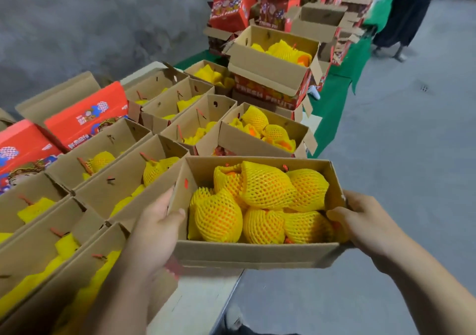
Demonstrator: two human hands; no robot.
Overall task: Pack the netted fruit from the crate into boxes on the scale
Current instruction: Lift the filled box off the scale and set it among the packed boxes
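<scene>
Both hands gripped the filled box [257,253] – left hand [152,234], right hand [368,226] – at its ends, held past the surface's [198,298] near edge; netted fruit [265,185] heaped high – a tilt could spill it.

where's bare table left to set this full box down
Bare patch: pale table corner under the held box, right of the near row of boxes. Everything left and ahead is packed box to box. Both hands hold the box.
</scene>
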